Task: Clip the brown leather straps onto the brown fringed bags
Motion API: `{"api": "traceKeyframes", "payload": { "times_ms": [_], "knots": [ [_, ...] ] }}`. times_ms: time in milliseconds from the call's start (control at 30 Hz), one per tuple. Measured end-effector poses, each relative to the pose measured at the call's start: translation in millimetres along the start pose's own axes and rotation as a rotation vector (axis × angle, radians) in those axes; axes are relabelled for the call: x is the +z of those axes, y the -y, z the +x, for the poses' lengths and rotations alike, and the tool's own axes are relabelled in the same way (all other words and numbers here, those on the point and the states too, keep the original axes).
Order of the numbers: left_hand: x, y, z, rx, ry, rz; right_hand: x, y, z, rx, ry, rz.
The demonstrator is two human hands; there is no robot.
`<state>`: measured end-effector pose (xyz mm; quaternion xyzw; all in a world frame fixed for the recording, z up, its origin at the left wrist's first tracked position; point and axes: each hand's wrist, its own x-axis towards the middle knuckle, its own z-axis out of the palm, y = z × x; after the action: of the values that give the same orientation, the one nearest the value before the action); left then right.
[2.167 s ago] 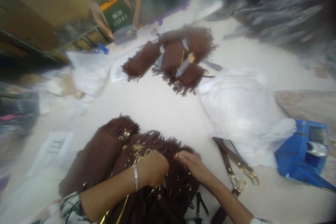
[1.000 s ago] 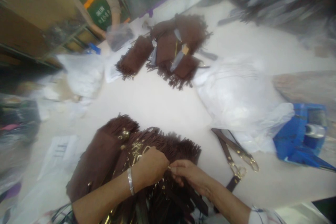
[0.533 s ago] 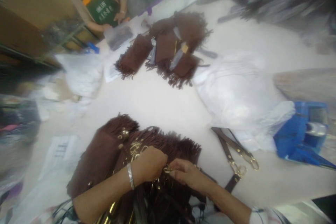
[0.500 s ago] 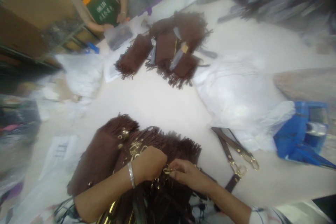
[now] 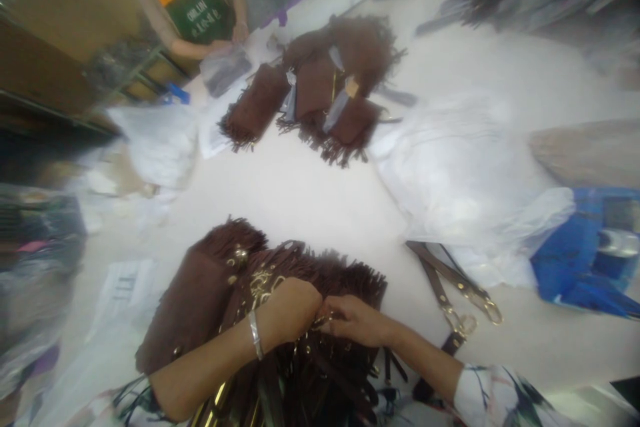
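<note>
A brown fringed suede bag (image 5: 200, 293) with gold hardware lies at the near edge of the white table (image 5: 310, 200). My left hand (image 5: 290, 310), a silver bangle on its wrist, is closed in a fist on the bag's top. My right hand (image 5: 353, 320) meets it fingertip to fingertip, pinching a small gold clasp between the two hands. Dark straps hang below my hands. Two loose brown straps with gold clips (image 5: 453, 293) lie just right of my right hand.
Several more brown fringed bags (image 5: 325, 90) lie piled at the table's far side. White plastic bags (image 5: 460, 173) fill the right, with a blue object (image 5: 585, 257) beyond. Another person's hands (image 5: 235, 37) work on a clear packet at the far left. Papers (image 5: 123, 283) lie left.
My right hand moved from lying flat on the fringe to pinching at the hardware against my left fist. The other person's hands shifted over the packet. The view drifted slightly.
</note>
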<state>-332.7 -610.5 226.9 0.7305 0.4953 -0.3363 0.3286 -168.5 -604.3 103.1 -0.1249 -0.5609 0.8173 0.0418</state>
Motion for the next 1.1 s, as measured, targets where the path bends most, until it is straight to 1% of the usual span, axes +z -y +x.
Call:
{"api": "traceKeyframes", "payload": {
  "times_ms": [133,300,500,633,700,800,900,1000,1100],
  "knots": [
    [1.7,1,0,0.008,-0.008,-0.003,-7,1,3,-0.025,0.069,0.024],
    [9.7,5,-2,0.075,-0.08,0.002,-17,1,14,-0.036,0.215,0.073],
    [13.3,10,-3,0.064,-0.078,0.032,-24,-3,27,0.048,0.283,0.115],
    [14.0,12,-2,0.058,-0.076,0.036,-27,-4,32,0.07,0.338,0.132],
    [14.1,13,-3,0.05,-0.072,0.034,-27,-7,34,0.083,0.342,0.188],
    [12.7,15,-6,0.048,-0.064,0.033,-24,-14,35,0.121,0.306,0.337],
    [11.2,16,-9,0.048,-0.044,0.031,-22,-22,36,0.141,0.281,0.411],
    [13.2,17,-8,0.042,-0.01,0.03,-24,-23,35,0.13,0.27,0.389],
    [18.2,15,-5,0.032,0.012,0.02,-31,-15,29,0.105,0.192,0.231]
  ]
}}
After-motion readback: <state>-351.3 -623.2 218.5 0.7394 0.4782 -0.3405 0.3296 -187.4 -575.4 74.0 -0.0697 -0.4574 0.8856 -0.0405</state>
